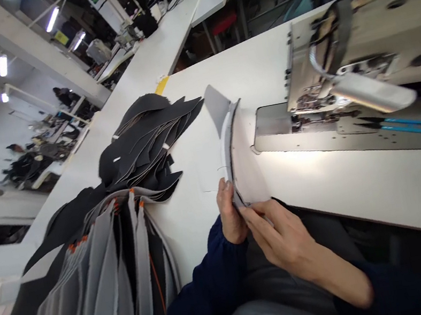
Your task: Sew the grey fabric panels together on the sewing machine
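Note:
Between my hands is a grey fabric piece [245,157] with a dark seam edge, standing up off the white table and curving away from me. My left hand [231,213] grips its near end, thumb on top along the edge. Just to the right, my right hand [283,231] pinches the same end, its fingertips close to the left thumb. The far tip of the piece spreads into a pointed grey flap. The undersides of both grips are hidden.
A sewing machine [347,79] is set into the table [359,169] at right, with blue-handled thread snips [417,125] on its bed. Dark cut fabric pieces [142,137] are stacked left. Grey panels [95,286] with orange marks hang over the near left edge.

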### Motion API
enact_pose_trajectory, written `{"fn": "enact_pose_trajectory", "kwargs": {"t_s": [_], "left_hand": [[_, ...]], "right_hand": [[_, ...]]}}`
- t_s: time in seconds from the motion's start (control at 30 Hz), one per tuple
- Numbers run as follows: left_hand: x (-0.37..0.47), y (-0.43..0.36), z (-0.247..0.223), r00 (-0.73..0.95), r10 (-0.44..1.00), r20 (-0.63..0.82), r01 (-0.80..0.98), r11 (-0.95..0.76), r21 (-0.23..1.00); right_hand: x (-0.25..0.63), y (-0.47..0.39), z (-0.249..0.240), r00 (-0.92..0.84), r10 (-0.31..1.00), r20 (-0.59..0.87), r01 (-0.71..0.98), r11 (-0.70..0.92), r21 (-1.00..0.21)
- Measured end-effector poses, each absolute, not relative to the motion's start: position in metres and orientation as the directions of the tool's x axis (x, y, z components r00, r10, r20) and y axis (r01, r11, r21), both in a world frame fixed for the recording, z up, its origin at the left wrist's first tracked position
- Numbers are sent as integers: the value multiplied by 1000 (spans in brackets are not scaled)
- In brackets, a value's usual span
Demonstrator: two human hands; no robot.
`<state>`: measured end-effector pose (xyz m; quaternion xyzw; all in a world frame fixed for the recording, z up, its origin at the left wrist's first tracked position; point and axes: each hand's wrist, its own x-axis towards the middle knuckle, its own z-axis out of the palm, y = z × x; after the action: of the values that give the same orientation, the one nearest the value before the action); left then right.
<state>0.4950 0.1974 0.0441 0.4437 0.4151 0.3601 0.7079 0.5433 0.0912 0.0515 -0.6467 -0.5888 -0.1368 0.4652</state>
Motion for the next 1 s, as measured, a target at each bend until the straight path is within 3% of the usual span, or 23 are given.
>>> {"fn": "enact_pose_trajectory", "kwargs": {"t_s": [0.1, 0.2, 0.33, 0.43, 0.57, 0.7, 0.8, 1.0], "left_hand": [[499, 182, 46, 484, 856, -183, -156, 290, 944], [504, 157, 50, 718, 693, -62, -154, 246, 957], [511, 114, 56, 896, 444, -33, -122, 316, 941], [514, 74, 65, 978, 200, -61, -27, 409, 912], [514, 13, 82, 993, -75, -87, 112, 473, 874], [515, -46, 96, 925, -322, -201, 335, 445, 831], [516, -89, 100, 867, -420, -269, 440, 390, 809], [514, -165, 97, 812, -539, -223, 448, 332, 830]], "right_hand": [[553, 87, 57, 555, 586, 591, 669, 108, -735], [571, 68, 62, 761, 570, 310, 312, 99, -945], [591, 12, 66, 834, 549, -64, -186, 170, -968], [592, -46, 72, 812, 531, -245, -398, 194, -897], [578, -125, 90, 844, 439, -308, -421, 188, -887], [559, -202, 107, 898, 346, -273, -340, 148, -929], [543, -254, 113, 926, 276, -257, -295, 108, -949], [514, -332, 116, 961, 106, -256, -266, 95, -959]]}}
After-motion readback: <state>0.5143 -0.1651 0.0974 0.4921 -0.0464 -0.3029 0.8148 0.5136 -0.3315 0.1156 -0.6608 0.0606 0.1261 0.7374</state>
